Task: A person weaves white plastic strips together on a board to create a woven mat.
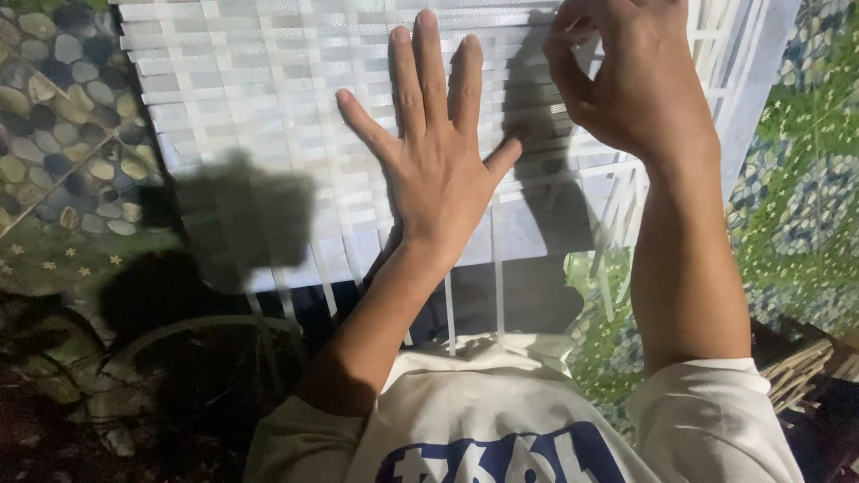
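Flooring (63,116) patterned with printed pebbles is spreading across the left side, and a green leafy print (796,197) is covering the right; between them a woven mat of white plastic strips (268,98) is lying flat, filling the upper middle of the view, with loose unwoven strips (450,309) trailing from its near edge toward the person; dark shadows (242,219) are falling across the mat's lower left part; a white shirt with blue lettering (501,420) is showing along the bottom edge, sleeves pushed up on both forearms; a wicker basket rim (796,371) is peeking in at the lower right; the left hand (438,170) is pressing flat on the mat, palm down, fingers spread wide and pointing away from the body; the right hand (626,76) is hovering just beside it at the mat's upper right, fingers curled inward in a narrow pinch, though whether it is gripping a strip I cannot tell.
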